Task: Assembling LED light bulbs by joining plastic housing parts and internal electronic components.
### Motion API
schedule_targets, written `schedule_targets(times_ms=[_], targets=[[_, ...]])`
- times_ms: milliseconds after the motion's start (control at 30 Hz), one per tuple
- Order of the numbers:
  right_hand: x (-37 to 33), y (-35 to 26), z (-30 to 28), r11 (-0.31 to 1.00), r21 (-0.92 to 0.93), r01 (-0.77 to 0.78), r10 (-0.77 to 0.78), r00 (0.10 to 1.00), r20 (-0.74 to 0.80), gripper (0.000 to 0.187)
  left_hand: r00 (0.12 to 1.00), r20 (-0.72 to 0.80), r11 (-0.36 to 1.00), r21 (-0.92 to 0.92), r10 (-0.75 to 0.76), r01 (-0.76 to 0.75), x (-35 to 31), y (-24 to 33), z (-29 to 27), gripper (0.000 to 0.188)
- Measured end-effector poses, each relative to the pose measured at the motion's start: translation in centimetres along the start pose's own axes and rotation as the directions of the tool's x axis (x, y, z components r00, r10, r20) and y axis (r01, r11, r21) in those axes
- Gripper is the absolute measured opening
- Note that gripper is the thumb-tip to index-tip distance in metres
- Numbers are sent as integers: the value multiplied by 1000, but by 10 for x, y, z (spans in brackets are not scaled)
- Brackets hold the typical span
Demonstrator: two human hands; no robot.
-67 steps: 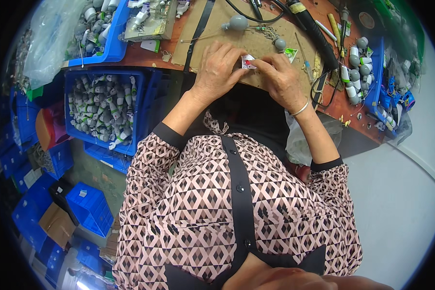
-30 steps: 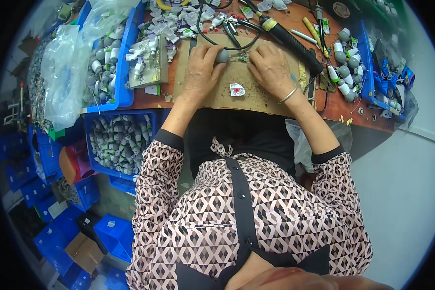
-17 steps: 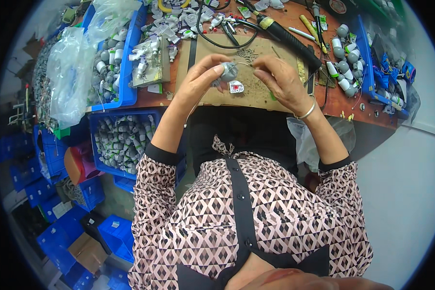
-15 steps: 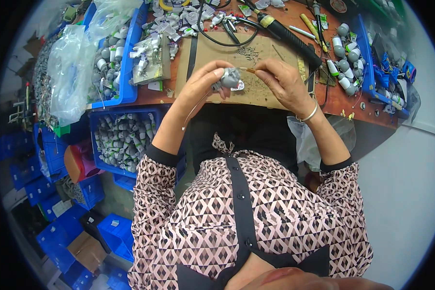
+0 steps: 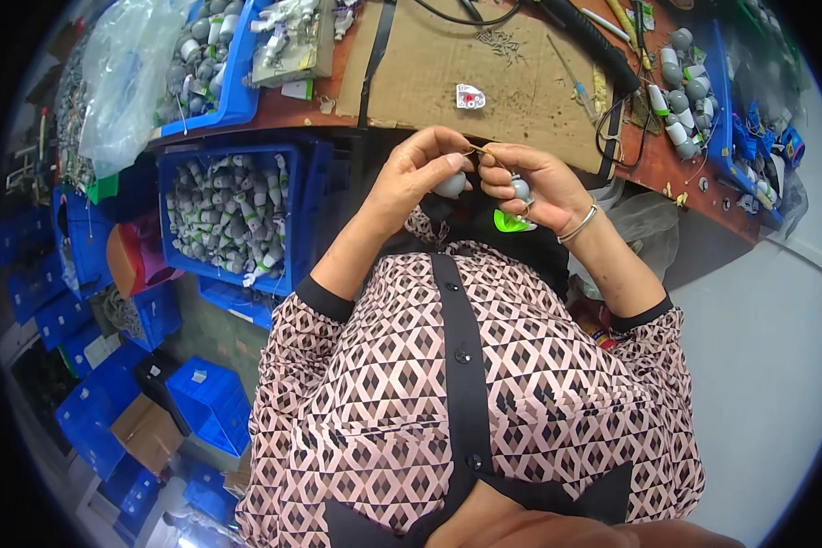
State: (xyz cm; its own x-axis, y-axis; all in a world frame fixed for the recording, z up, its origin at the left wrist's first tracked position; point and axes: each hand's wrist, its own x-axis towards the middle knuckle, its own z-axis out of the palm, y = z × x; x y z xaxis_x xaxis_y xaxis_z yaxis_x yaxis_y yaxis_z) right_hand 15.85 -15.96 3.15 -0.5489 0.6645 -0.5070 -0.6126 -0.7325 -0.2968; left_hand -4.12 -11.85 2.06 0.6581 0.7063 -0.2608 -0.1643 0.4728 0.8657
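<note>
My left hand [image 5: 413, 179] is closed, thumb and forefinger pinched, with a smooth grey rounded piece [image 5: 450, 186] under its fingers. My right hand [image 5: 541, 183] is curled around another grey rounded piece [image 5: 521, 189]; a bright green and white part [image 5: 513, 221] shows just below that palm. Between the two sets of fingertips runs a thin brownish strip or wire [image 5: 475, 150], its kind too small to tell. Both hands are close together over my lap, at the front edge of the table. Beyond them a small white part with a red middle [image 5: 470, 97] lies on the cardboard sheet [image 5: 420, 78].
A blue bin of grey-and-white bulb-shaped pieces [image 5: 288, 233] stands below the table at left. More such pieces [image 5: 685, 91] lie on the table at right, beside another blue bin [image 5: 729, 137]. A black-handled tool [image 5: 598, 46], small pins [image 5: 500, 46] and a thin screwdriver-like tool [image 5: 575, 82] lie on top.
Both hands have come back toward my body, off the cardboard. The white part with the red middle now lies uncovered, and a grey piece shows in the right hand. The view has shifted.
</note>
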Motion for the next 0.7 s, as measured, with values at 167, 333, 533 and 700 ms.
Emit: schedule_targets(times_ms=[167, 333, 533, 700], targets=[[1, 8, 7, 992, -124, 1, -12, 996, -88, 17, 991, -104, 989, 132, 83, -69, -3, -12, -5, 11], [4, 8, -7, 997, -78, 21, -23, 999, -30, 14, 997, -71, 994, 104, 44, -36, -4, -13, -2, 12], [4, 5, -6, 988, -152, 32, -40, 998, -48, 15, 985, 2, 965, -202, -173, 170, -4, -6, -5, 14], [5, 3, 3, 885, -454, 106, -154, 985, -72, 18, 971, 79, 939, -248, -227, 240, -1, -3, -1, 17]])
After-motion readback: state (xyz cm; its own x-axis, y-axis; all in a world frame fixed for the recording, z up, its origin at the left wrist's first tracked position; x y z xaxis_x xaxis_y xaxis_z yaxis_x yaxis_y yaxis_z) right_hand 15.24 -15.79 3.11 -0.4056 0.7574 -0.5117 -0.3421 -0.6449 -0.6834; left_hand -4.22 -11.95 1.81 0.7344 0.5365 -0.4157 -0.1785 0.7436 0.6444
